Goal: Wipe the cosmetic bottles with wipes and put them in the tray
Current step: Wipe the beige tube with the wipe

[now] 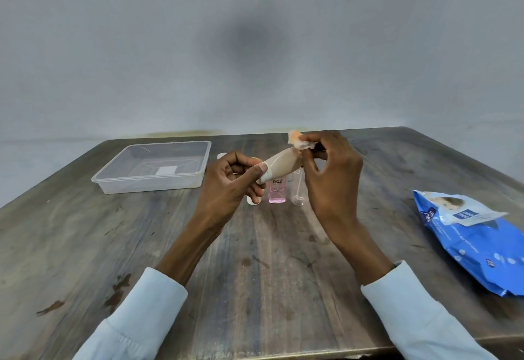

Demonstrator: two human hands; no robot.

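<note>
A beige tube [282, 165] meets an orange-stained white wipe [300, 141], near a pink bottle [277, 193] lettered black, a clear tray [198, 172], a blue-and-white wipes pack [479, 243], pale blue sleeves [141, 314] and a streaky grey-brown wooden table [255, 274].

I see a worn, stained wooden bench [255, 260] running back to a plain grey wall [255, 47]. A dark, blurred smudge [249, 45] sits on that wall, above the bench's far edge.

Scuffed matt wood table [255, 260], clear glossy plastic tray [113, 182], crinkly shiny blue wipes pack [479, 249]
</note>
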